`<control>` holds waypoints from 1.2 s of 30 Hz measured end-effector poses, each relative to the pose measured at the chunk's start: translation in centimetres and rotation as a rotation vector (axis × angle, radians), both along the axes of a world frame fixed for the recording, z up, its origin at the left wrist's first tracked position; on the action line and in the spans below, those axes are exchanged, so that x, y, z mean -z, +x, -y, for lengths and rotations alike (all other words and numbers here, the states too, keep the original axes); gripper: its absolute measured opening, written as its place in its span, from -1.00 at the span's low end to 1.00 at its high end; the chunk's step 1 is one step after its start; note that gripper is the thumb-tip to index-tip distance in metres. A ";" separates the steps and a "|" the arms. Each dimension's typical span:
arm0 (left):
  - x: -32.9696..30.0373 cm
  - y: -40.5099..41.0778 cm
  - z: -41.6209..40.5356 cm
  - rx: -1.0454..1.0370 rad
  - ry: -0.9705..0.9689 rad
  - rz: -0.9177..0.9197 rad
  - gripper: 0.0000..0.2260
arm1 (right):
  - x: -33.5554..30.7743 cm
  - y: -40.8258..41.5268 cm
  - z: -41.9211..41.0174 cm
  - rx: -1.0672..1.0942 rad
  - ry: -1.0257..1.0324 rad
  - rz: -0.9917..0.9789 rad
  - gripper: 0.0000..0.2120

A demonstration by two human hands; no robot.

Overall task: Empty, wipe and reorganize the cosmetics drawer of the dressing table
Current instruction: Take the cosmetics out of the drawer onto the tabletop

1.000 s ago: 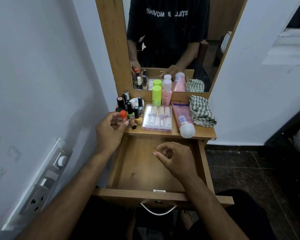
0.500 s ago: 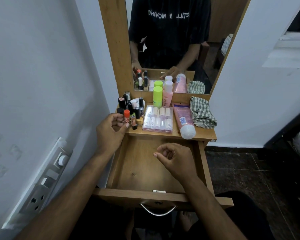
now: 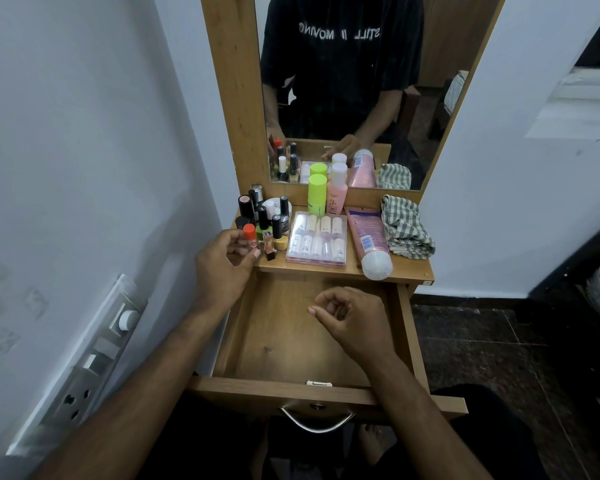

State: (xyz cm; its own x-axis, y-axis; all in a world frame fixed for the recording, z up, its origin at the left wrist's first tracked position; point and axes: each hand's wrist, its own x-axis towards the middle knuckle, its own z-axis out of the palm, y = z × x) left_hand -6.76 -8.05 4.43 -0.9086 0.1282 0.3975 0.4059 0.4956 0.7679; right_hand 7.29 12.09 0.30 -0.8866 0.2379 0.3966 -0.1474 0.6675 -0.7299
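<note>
The wooden drawer (image 3: 404, 327) is pulled out below the table top and holds nothing. My left hand (image 3: 222, 268) is at the top's front left corner and pinches a small bottle with an orange cap (image 3: 249, 237). Beside it stand several nail polish bottles (image 3: 272, 230). My right hand (image 3: 352, 322) hovers over the drawer with its fingers loosely curled, holding nothing. On the top also lie a clear case of small tubes (image 3: 317, 239), a pink tube with a white cap (image 3: 368, 237) and a green checked cloth (image 3: 404, 225).
A neon green bottle (image 3: 317, 194) and a pink bottle (image 3: 336, 192) stand against the mirror (image 3: 343, 81). A switch panel (image 3: 94, 355) is on the left wall. The drawer's metal handle (image 3: 316, 422) faces me. Dark floor lies to the right.
My left hand has shifted slightly with the orange-capped bottle near the other small bottles. My right hand has stayed over the drawer.
</note>
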 end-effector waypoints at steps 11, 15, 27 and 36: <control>-0.2 -0.1 -0.2 0.019 0.019 -0.017 -0.74 | 0.0 0.0 0.0 -0.008 0.001 -0.001 -0.77; -0.1 -0.2 -0.2 0.023 0.021 -0.027 -0.75 | 0.1 0.1 0.0 -0.014 -0.003 -0.008 -0.75; 0.0 -0.2 0.0 0.026 0.020 -0.025 -0.75 | -1.1 0.3 0.4 0.028 -0.026 -0.048 -0.85; 0.1 -0.2 0.0 0.023 0.020 -0.023 -0.73 | -5.9 0.4 -5.3 0.330 0.018 -0.211 -0.81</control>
State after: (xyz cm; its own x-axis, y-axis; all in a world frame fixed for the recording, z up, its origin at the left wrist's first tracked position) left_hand -6.96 -8.05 4.36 -0.8961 0.1408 0.4210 0.4347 0.4701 0.7681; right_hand 7.74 17.40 6.21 -0.6619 0.4881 0.5689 -0.0687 0.7162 -0.6945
